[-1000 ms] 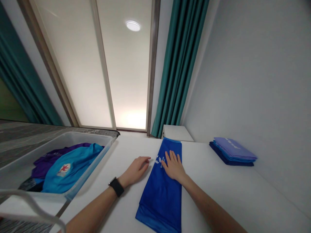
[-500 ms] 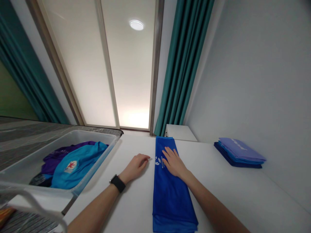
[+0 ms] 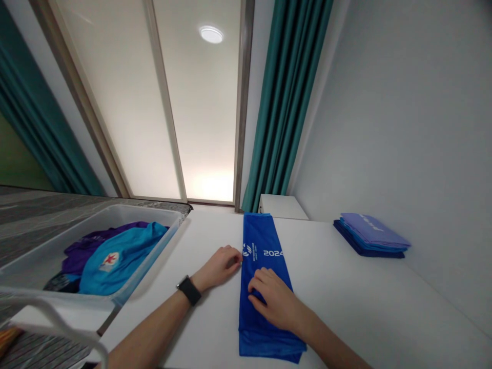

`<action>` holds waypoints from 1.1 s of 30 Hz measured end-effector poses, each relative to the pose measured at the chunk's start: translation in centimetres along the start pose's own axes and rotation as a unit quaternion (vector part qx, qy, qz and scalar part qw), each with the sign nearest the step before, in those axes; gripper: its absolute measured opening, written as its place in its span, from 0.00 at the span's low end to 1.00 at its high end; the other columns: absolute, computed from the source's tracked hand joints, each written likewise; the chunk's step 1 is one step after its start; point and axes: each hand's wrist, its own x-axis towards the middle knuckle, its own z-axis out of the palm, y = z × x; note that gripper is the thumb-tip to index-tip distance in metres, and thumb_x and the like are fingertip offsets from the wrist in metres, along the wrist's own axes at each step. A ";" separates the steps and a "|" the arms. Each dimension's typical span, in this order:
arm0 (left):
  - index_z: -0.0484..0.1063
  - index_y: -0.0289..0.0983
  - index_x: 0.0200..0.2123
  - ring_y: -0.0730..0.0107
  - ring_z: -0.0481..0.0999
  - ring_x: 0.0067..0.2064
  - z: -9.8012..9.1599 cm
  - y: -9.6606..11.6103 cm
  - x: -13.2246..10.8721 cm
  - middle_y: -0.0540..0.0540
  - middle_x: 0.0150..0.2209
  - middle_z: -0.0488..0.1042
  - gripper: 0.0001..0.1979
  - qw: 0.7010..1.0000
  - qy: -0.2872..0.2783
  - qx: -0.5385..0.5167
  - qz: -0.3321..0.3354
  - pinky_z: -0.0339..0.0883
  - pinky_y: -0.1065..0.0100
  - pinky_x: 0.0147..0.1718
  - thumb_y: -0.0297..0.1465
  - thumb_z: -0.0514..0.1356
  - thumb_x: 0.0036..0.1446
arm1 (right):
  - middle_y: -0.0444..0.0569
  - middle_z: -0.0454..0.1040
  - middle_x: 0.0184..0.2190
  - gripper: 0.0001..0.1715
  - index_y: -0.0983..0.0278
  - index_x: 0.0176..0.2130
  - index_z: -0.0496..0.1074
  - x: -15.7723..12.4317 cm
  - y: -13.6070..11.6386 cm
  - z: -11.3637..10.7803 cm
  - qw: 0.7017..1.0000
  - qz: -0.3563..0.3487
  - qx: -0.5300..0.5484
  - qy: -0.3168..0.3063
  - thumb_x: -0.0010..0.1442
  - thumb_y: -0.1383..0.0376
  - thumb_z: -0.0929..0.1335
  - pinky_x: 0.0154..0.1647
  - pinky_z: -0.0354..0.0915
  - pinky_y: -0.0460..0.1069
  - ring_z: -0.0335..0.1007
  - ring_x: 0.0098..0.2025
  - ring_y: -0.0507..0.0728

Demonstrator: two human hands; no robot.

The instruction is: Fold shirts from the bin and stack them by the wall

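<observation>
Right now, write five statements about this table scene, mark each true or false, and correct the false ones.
1. The right hand is over the blue cloth. True.
2. The left hand is inside the plastic bin. False: it is at the left edge of the blue cloth.
3. The folded stack lies to the right of the blue cloth. True.
4. Only yellow clothes show in the plastic bin. False: turquoise and purple ones show there.
5. The print "2024" shows on the blue cloth. True.
</observation>
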 end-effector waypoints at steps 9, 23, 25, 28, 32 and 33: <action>0.69 0.39 0.32 0.66 0.70 0.39 -0.1 0.0 -0.2 0.49 0.33 0.74 0.03 0.999 -0.016 0.009 0.043 0.61 0.65 0.42 0.27 0.57 0.58 | 0.44 0.71 0.40 0.13 0.59 0.41 0.67 -2.3 -2.5 0.5 0.996 -0.021 0.048 -0.066 0.56 0.60 0.71 0.56 0.54 0.52 0.64 0.46 0.56; 0.68 0.41 0.40 0.68 0.70 0.41 -2.8 6.0 -4.6 0.51 0.36 0.74 0.07 0.977 -0.126 0.085 0.152 0.57 0.66 0.44 0.27 0.61 0.57 | 0.45 0.69 0.38 0.14 0.60 0.37 0.63 -3.4 -2.6 1.6 0.993 0.036 0.116 0.003 0.54 0.78 0.63 0.50 0.58 0.51 0.64 0.43 0.55; 0.68 0.42 0.42 0.68 0.70 0.41 -2.8 6.6 -4.9 0.52 0.36 0.74 0.08 0.971 -0.126 0.107 0.173 0.56 0.65 0.43 0.29 0.61 0.59 | 0.44 0.68 0.37 0.14 0.60 0.37 0.63 -3.5 -2.7 1.6 0.991 0.041 0.127 0.013 0.54 0.78 0.63 0.51 0.58 0.51 0.64 0.43 0.55; 0.67 0.41 0.39 0.68 0.70 0.40 -2.2 7.0 -5.0 0.51 0.35 0.74 0.04 0.960 -0.115 0.146 0.211 0.56 0.64 0.40 0.32 0.60 0.61 | 0.43 0.68 0.36 0.16 0.60 0.36 0.63 -3.6 -2.7 1.7 0.989 0.051 0.138 0.026 0.52 0.79 0.63 0.52 0.58 0.52 0.65 0.42 0.54; 0.67 0.41 0.39 0.69 0.70 0.39 -1.2 6.9 -4.9 0.51 0.34 0.74 0.06 0.955 -0.087 0.170 0.227 0.56 0.63 0.38 0.35 0.61 0.61 | 0.43 0.68 0.34 0.16 0.60 0.35 0.61 -3.6 -2.7 1.9 0.987 0.081 0.129 0.043 0.51 0.80 0.63 0.50 0.59 0.52 0.65 0.39 0.54; 0.67 0.41 0.40 0.68 0.70 0.39 -0.9 6.8 -5.0 0.51 0.34 0.74 0.07 0.955 -0.082 0.174 0.228 0.56 0.63 0.38 0.35 0.61 0.61 | 0.43 0.68 0.34 0.15 0.60 0.34 0.61 -3.7 -2.7 1.9 0.987 0.085 0.125 0.046 0.51 0.79 0.63 0.51 0.59 0.52 0.65 0.39 0.54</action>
